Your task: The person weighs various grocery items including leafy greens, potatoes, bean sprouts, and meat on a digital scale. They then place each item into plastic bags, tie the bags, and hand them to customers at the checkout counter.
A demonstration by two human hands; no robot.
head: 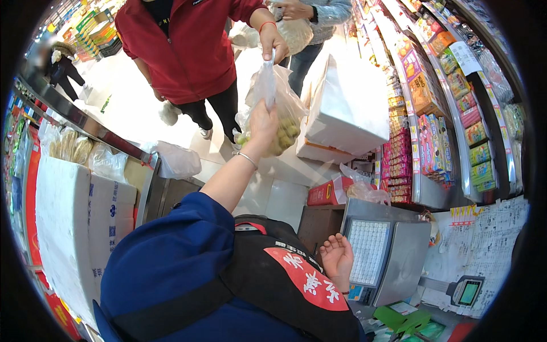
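Observation:
My left hand (pixel 263 122) is stretched forward, closed around the gathered neck of a clear plastic bag (pixel 288 128) that holds round green fruit. Above it, a person in a red jacket (pixel 183 51) grips the top of the same bag's neck with one hand. A small white bag hangs from that person's other hand. My right hand (pixel 337 256) rests palm up with fingers apart and slightly curled, holding nothing, beside the keypad (pixel 368 252) of a weighing scale with a metal plate (pixel 404 260).
White foam boxes stand ahead (pixel 346 111) and at the left (pixel 64 226). Snack shelves (pixel 427 128) run along the right. A metal rail (pixel 94 132) crosses at the left. A red box (pixel 327 192) sits beyond the scale. Another person holds bags behind.

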